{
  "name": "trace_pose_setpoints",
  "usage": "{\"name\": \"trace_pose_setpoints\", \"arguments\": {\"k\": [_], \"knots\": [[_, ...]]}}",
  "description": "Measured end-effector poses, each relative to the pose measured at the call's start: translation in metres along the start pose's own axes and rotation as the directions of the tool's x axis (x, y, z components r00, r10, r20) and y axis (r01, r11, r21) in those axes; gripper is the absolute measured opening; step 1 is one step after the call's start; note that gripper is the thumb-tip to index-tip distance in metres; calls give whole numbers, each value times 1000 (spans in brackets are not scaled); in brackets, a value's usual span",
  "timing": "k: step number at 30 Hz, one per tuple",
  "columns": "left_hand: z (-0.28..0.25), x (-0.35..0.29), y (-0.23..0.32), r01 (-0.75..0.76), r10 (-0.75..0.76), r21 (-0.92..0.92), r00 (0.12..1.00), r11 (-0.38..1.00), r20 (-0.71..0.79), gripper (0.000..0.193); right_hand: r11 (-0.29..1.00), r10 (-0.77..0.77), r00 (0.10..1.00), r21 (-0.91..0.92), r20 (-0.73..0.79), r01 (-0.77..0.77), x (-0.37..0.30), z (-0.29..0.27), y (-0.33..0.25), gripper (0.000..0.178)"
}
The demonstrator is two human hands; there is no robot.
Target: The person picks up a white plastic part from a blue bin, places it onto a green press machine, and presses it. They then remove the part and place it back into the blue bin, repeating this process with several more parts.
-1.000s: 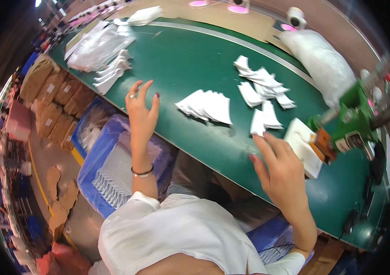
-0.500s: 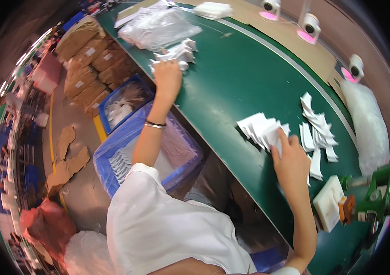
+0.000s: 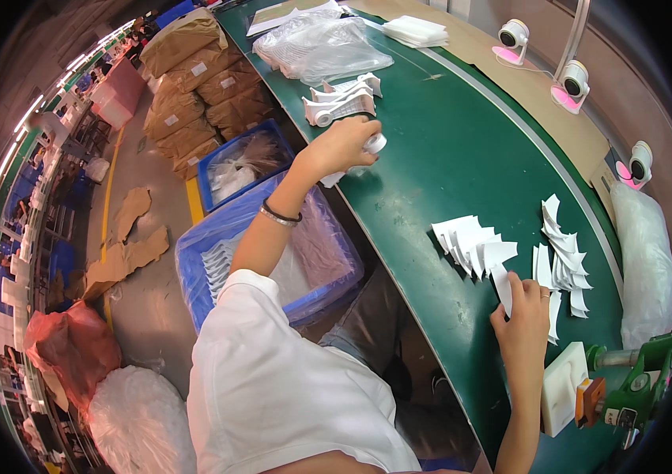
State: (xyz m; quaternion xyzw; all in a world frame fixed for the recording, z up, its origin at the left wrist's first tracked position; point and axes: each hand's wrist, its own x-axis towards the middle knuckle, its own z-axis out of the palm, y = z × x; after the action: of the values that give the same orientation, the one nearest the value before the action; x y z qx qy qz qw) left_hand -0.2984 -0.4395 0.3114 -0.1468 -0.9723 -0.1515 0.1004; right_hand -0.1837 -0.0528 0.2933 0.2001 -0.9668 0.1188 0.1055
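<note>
My left hand (image 3: 342, 148) is closed on a white plastic part (image 3: 375, 144) near the table's left edge. The part's rounded end shows past the fingers, and the hand hides most of it. Just beyond lies a small group of similar white plastic parts (image 3: 344, 103). Over on the right, my right hand (image 3: 527, 317) pinches a thin curved white piece (image 3: 503, 289). This piece is beside a fanned row of white curved pieces (image 3: 470, 245) on the green table (image 3: 407, 182). More white curved pieces (image 3: 565, 257) lie in an overlapping heap right of that hand.
A green hand press (image 3: 644, 375) with a white block (image 3: 564, 391) stands at the right. Clear plastic bags (image 3: 320, 47) lie at the far end. Below the table's left edge is a blue lined bin (image 3: 288, 253) with white parts; cartons (image 3: 194, 71) are stacked behind.
My left hand has come back from the far group toward me with a white plastic part. My right hand has shifted nearer, drawing one curved piece away from the row. The view has turned slightly.
</note>
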Motion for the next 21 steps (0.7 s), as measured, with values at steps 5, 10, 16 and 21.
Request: {"name": "trace_pose_setpoints", "arguments": {"k": [5, 10, 16, 21], "knots": [[-38, 0, 59, -188, 158, -90, 951, 978, -267, 25, 990, -78, 995, -122, -59, 70, -11, -4, 15, 46], [-37, 24, 116, -296, 168, -563, 949, 772, -269, 16, 981, -176, 951, -121, -254, 149, -24, -46, 15, 47], [-2, 57, 179, -438, 494, -732, 855, 521, -160, 19, 982, -171, 884, -7, -435, 186, -43, -100, 18, 48], [34, 65, 222, -490, 682, -794, 719, 361, -134, 14, 989, -122, 846, 14, -518, 150, -54, -103, 34, 44]]}}
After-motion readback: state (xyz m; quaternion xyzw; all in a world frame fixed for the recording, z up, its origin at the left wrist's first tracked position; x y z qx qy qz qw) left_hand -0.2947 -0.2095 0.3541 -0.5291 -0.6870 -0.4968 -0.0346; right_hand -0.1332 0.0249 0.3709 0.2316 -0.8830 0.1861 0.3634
